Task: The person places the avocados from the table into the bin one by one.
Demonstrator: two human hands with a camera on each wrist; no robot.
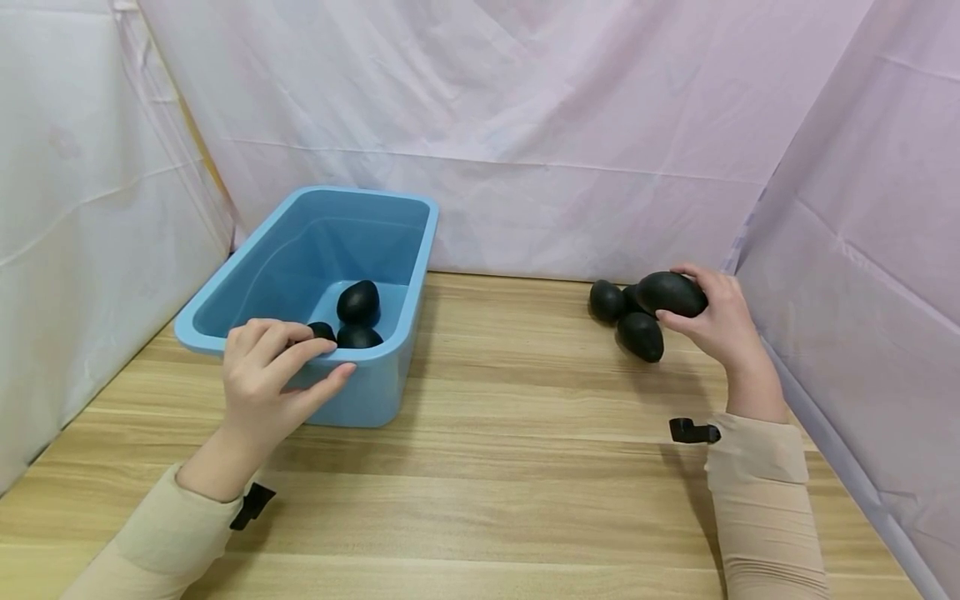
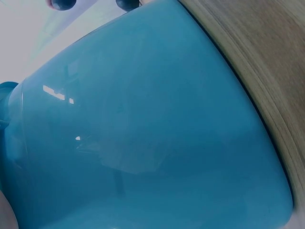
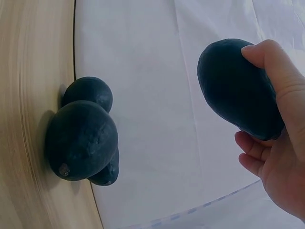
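Our right hand (image 1: pixel 718 321) gripped a dark avocado (image 1: pixel 670 292) above three others (image 1: pixel 640 335) on the counter (image 1: pixel 525 467); our left hand (image 1: pixel 266 375) rested with relaxed fingers on the blue bin's (image 1: pixel 375 392) rim. We saw no readable writing anywhere.

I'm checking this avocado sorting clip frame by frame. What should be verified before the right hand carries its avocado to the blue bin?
1. Right hand grips the held avocado firmly: ok, fingers and thumb wrap it in the right wrist view.
2. Held avocado lifted clear of the avocados on the table: ok in the right wrist view.
3. Blue bin has room: ok, only three avocados in the bin.
4. Left hand steadies the bin: ok, it rests on the near rim.
5. Wooden table between pile and bin is free: ok.
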